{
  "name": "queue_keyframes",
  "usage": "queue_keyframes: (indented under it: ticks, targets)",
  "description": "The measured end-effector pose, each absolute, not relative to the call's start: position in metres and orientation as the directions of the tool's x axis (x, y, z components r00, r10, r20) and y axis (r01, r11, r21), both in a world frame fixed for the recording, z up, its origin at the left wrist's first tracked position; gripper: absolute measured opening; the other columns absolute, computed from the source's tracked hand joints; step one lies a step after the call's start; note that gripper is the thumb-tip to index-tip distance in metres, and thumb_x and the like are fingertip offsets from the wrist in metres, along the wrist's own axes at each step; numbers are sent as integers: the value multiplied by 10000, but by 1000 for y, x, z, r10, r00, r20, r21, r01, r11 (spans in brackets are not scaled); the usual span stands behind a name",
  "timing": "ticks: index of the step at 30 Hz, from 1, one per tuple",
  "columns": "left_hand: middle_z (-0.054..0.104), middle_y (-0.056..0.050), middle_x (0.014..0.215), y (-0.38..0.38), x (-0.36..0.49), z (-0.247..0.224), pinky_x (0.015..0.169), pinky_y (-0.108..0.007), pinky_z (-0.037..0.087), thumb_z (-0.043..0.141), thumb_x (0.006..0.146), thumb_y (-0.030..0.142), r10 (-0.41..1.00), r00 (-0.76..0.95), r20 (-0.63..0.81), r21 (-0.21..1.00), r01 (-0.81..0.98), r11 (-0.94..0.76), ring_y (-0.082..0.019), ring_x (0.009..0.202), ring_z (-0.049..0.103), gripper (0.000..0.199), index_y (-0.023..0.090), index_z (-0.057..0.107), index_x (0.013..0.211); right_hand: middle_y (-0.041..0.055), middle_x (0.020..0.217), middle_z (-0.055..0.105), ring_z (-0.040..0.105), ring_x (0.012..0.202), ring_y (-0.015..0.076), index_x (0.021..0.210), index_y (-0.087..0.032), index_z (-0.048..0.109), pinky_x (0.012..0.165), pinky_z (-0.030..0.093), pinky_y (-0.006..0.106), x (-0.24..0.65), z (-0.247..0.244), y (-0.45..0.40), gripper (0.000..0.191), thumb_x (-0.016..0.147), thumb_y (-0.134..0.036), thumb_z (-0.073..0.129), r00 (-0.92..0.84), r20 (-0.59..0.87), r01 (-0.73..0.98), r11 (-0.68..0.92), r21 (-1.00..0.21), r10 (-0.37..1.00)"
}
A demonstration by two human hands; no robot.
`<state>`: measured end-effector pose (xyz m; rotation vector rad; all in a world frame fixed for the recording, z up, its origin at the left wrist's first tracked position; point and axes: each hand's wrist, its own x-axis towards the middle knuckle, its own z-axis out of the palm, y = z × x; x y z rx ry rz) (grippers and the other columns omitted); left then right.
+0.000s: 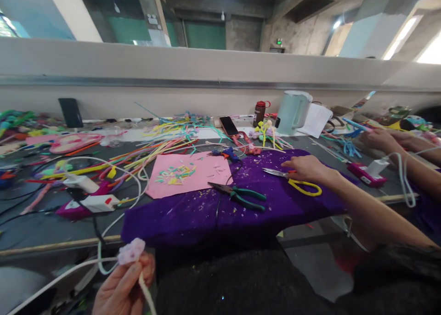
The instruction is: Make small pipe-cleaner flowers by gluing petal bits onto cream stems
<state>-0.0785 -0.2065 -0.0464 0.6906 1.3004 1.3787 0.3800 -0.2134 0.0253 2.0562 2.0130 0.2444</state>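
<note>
At the lower left, my left hand (126, 283) is closed in a pinch on a small fuzzy lilac flower (131, 251) with a cream stem (146, 293) hanging below it. Further off to the right, my right hand (308, 169) is at the yellow-handled scissors (305, 188), its fingers bent over them near the pivot. Their blades point left above a purple cloth (155, 221). Green-handled pliers (248, 197) lie on this cloth among small scraps. Behind them sits a blue glue gun (229, 154) at the edge of a pink sheet (160, 168) with short cut pieces (175, 175).
Power strips lie at left (99, 204) and right (367, 175), with loose white cables. Pipe cleaners (165, 147), a phone (228, 126), a brown bottle (259, 114) and a pale kettle (292, 113) stand or lie further back. Another person's hands (382, 140) work at far right.
</note>
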Motion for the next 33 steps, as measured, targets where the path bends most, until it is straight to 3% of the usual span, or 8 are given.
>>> queue_keyframes:
  ticks: [5,8,12,17,21,25,28,33]
  targets:
    - [526,21,528,-211,-78,-50,398,-139,347,761,512,231,978,-112,-178,911,-394,121,-47,445,425,200,116,611,578,73,1082,643,642,833,227,1220,-246,541,632,446,287,317,6,-213,399,871,-408,434,-247,139,960,223,170,959]
    - [562,5,551,-212,-83,-54,422,-156,345,731,568,239,989,-89,-116,902,-426,68,-46,441,433,165,115,638,625,43,1011,660,649,742,208,1202,-289,550,567,452,284,295,-15,-212,399,860,-465,443,-331,198,943,318,94,923]
    - [572,5,545,-215,-91,-61,434,-157,330,714,613,252,993,-99,-70,895,-445,18,-51,453,444,151,119,654,652,93,1049,631,633,837,230,1163,-203,577,662,490,323,289,-41,-205,415,856,-451,448,-346,210,938,337,80,914]
    - [600,7,587,-213,-91,-68,464,-154,346,712,626,222,994,-64,-87,869,-493,45,-49,478,463,113,133,656,666,106,1111,595,590,957,242,1168,-193,569,782,486,348,290,-54,-207,387,875,-401,427,-328,220,945,318,81,919]
    - [586,10,556,-211,-80,-67,457,-149,336,704,641,230,996,-5,-85,870,-488,72,-46,471,456,113,130,658,667,97,1057,606,598,918,225,1203,-193,529,767,485,328,277,-50,-201,370,885,-345,414,-332,197,942,334,28,922]
    - [603,2,575,-213,-74,-63,453,-149,334,724,624,232,995,21,-100,865,-493,97,-48,473,471,132,131,663,682,86,916,626,615,836,224,1047,-183,589,710,478,320,266,-46,-181,278,875,-302,406,-341,159,936,350,-33,927]
    - [612,0,585,-215,-77,-64,461,-147,338,725,632,232,994,21,-109,863,-495,105,-48,480,482,128,136,669,694,58,858,637,619,754,200,955,-195,574,673,464,299,268,-45,-172,207,857,-301,425,-321,112,924,336,-179,941]
    - [609,-1,576,-214,-80,-69,461,-149,328,721,643,238,994,19,-105,863,-495,100,-46,477,474,127,136,674,702,7,718,613,558,611,161,925,-205,558,561,433,263,277,-40,-183,201,834,-354,458,-187,107,813,215,-541,977]
